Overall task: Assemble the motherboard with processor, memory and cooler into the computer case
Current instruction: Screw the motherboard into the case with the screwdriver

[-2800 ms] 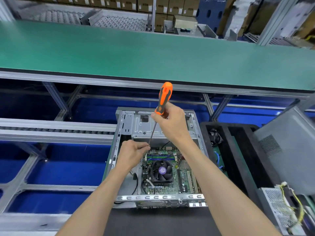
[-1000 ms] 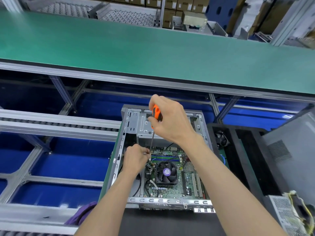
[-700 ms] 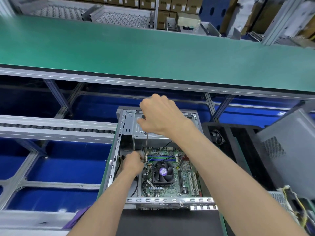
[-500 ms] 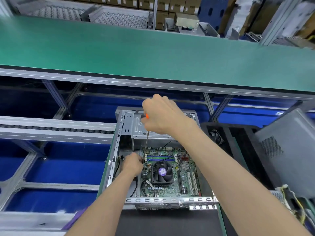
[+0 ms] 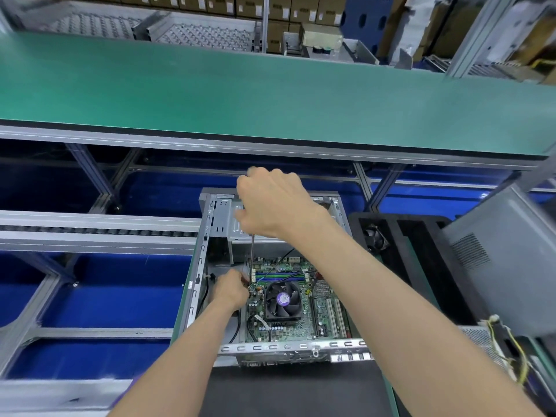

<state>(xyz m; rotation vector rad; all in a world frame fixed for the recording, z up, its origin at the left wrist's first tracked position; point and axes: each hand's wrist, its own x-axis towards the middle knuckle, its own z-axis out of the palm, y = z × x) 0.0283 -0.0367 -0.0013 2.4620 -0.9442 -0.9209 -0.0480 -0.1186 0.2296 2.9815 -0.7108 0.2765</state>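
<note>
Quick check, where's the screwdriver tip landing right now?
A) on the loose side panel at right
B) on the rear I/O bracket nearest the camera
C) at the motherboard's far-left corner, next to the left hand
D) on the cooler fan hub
C: the screwdriver shaft drops from the right hand to the far-left corner of the motherboard, where the left hand pinches at its tip, left of the cooler fan.

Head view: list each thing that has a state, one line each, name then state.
Case: lying flat, side open.
Motherboard: inside the case.
Cooler: mounted on the motherboard.
Screwdriver: upright, tip down at the board's far-left corner.
Right hand: closed around the screwdriver's handle.
Left hand: at the screwdriver's tip, fingers pinched.
Side panel: off, leaning at the right.
</note>
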